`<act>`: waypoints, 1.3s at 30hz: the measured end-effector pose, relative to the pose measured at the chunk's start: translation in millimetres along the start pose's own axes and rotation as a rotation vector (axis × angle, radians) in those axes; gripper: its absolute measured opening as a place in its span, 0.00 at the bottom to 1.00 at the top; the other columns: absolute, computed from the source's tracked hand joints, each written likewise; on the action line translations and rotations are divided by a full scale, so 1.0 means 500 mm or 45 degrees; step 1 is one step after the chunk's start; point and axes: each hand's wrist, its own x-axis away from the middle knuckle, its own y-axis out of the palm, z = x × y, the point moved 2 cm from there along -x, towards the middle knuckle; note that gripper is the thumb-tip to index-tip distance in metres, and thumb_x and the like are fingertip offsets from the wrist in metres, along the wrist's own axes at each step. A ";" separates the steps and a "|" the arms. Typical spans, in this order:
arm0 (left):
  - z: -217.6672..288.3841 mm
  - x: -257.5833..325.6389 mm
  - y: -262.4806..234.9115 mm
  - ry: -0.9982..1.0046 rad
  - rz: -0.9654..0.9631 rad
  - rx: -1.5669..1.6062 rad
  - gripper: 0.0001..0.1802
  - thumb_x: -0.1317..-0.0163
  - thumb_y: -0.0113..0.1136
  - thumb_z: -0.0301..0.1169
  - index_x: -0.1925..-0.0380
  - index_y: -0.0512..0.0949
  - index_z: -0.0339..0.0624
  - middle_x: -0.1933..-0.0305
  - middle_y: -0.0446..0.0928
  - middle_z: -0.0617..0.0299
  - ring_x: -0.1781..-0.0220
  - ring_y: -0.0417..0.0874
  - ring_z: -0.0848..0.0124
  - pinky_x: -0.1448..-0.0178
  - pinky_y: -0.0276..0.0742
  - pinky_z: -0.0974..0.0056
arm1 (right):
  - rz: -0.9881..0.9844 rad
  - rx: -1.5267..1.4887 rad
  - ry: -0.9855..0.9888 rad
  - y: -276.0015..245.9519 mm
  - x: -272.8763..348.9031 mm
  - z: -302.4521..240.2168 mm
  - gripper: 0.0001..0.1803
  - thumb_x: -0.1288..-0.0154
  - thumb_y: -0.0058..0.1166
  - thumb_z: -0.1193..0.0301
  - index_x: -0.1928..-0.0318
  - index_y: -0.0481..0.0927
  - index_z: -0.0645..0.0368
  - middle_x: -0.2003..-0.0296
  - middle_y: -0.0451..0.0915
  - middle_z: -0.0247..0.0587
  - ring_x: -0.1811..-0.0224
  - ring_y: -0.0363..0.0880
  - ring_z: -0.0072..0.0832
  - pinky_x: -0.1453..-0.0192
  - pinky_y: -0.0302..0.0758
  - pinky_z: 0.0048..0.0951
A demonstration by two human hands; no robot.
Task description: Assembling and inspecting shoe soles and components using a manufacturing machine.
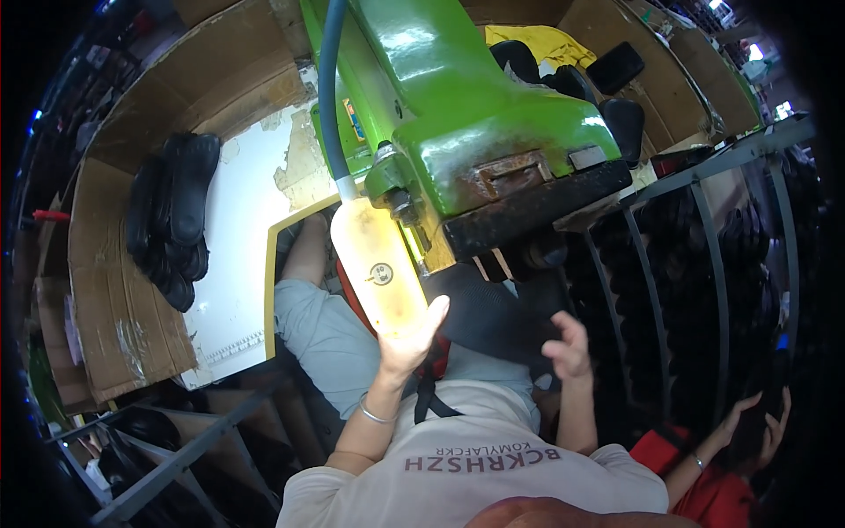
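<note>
My left hand [410, 341] is raised and cups the lower end of a translucent bottle of yellowish liquid [377, 264]. The bottle hangs from a blue hose [328, 97] on a big green machine [480, 114]. My right hand [570, 348] is up beside it, fingers curled on the edge of a black rounded shoe part [493, 317] that sits under the machine's dark, rusty head [528, 207]. A thin bracelet is on my left wrist. My white shirt fills the lower middle of the view.
Black shoe soles [172, 216] are piled on cardboard at the left, and more lie by a yellow cloth [541, 44] at the top. Metal racks [704, 264] of dark shoes stand at the right. A person in red [704, 475] has hands raised at lower right. A light blue sleeve [321, 339] shows behind the bottle.
</note>
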 end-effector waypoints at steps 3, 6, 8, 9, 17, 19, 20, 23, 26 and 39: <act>-0.018 -0.014 0.001 0.095 -0.035 -0.207 0.07 0.44 0.60 0.18 0.64 0.76 0.30 0.70 0.78 0.64 0.69 0.76 0.81 0.64 0.72 0.78 | 0.205 -0.021 -0.280 -0.011 -0.060 -0.072 0.21 0.55 0.56 0.77 0.56 0.71 0.65 0.59 0.76 0.40 0.57 0.76 0.25 0.49 0.71 0.23; 0.006 -0.030 0.001 0.104 -0.043 -0.202 0.07 0.45 0.62 0.19 0.67 0.75 0.32 0.70 0.78 0.64 0.70 0.76 0.82 0.64 0.73 0.77 | 0.153 -0.066 -0.404 0.039 -0.134 -0.144 0.16 0.44 0.52 0.79 0.54 0.71 0.66 0.60 0.77 0.40 0.58 0.77 0.24 0.52 0.73 0.23; 0.036 -0.040 -0.002 0.033 -0.033 -0.064 0.08 0.48 0.65 0.19 0.69 0.75 0.34 0.70 0.77 0.64 0.70 0.76 0.80 0.63 0.74 0.74 | 0.104 -0.063 -0.423 0.061 -0.175 -0.164 0.13 0.42 0.53 0.76 0.56 0.72 0.65 0.63 0.77 0.39 0.62 0.77 0.22 0.55 0.74 0.21; 0.032 -0.045 -0.021 0.072 -0.010 -0.010 0.09 0.49 0.66 0.19 0.69 0.75 0.34 0.70 0.78 0.63 0.69 0.77 0.79 0.62 0.74 0.73 | 0.063 -0.061 -0.421 0.083 -0.193 -0.171 0.12 0.41 0.53 0.76 0.57 0.72 0.65 0.64 0.78 0.38 0.63 0.77 0.21 0.57 0.74 0.20; 0.126 -0.078 -0.139 0.102 -0.129 -0.158 0.14 0.52 0.61 0.17 0.62 0.77 0.27 0.64 0.81 0.55 0.64 0.81 0.72 0.55 0.76 0.69 | -0.048 -0.191 -0.538 0.203 -0.218 -0.099 0.13 0.40 0.53 0.76 0.55 0.71 0.64 0.61 0.77 0.35 0.62 0.73 0.17 0.57 0.70 0.18; 0.132 -0.074 -0.178 0.100 -0.088 -0.008 0.14 0.53 0.61 0.16 0.62 0.77 0.27 0.64 0.81 0.55 0.64 0.81 0.72 0.55 0.75 0.70 | -0.039 -0.173 -0.533 0.236 -0.205 -0.075 0.14 0.40 0.54 0.76 0.55 0.69 0.63 0.61 0.76 0.34 0.64 0.72 0.15 0.58 0.68 0.16; 0.130 -0.071 -0.197 0.067 -0.034 -0.010 0.15 0.53 0.61 0.15 0.61 0.76 0.27 0.64 0.80 0.54 0.63 0.80 0.72 0.55 0.75 0.70 | -0.114 -0.069 -0.500 0.233 -0.201 -0.056 0.14 0.40 0.55 0.76 0.55 0.68 0.63 0.61 0.75 0.34 0.64 0.71 0.14 0.57 0.68 0.16; 0.097 -0.044 -0.260 0.005 0.080 0.027 0.12 0.52 0.62 0.15 0.64 0.75 0.29 0.64 0.80 0.55 0.64 0.80 0.73 0.56 0.75 0.71 | -0.181 0.158 -0.594 0.274 -0.187 -0.058 0.16 0.42 0.58 0.79 0.57 0.66 0.62 0.63 0.74 0.34 0.60 0.73 0.16 0.56 0.70 0.18; 0.071 -0.005 -0.271 -0.114 -0.088 -0.169 0.11 0.52 0.64 0.14 0.68 0.75 0.31 0.65 0.80 0.57 0.64 0.80 0.75 0.58 0.76 0.71 | -0.244 0.198 -0.672 0.278 -0.204 -0.057 0.22 0.47 0.61 0.82 0.53 0.65 0.64 0.60 0.75 0.37 0.57 0.76 0.20 0.53 0.72 0.21; 0.040 -0.020 0.050 -0.010 -0.268 -0.200 0.15 0.44 0.62 0.21 0.56 0.74 0.30 0.60 0.79 0.60 0.62 0.78 0.77 0.55 0.75 0.73 | 0.111 0.171 -0.722 0.233 -0.172 -0.028 0.21 0.52 0.69 0.76 0.64 0.66 0.58 0.74 0.70 0.28 0.76 0.64 0.09 0.74 0.61 0.12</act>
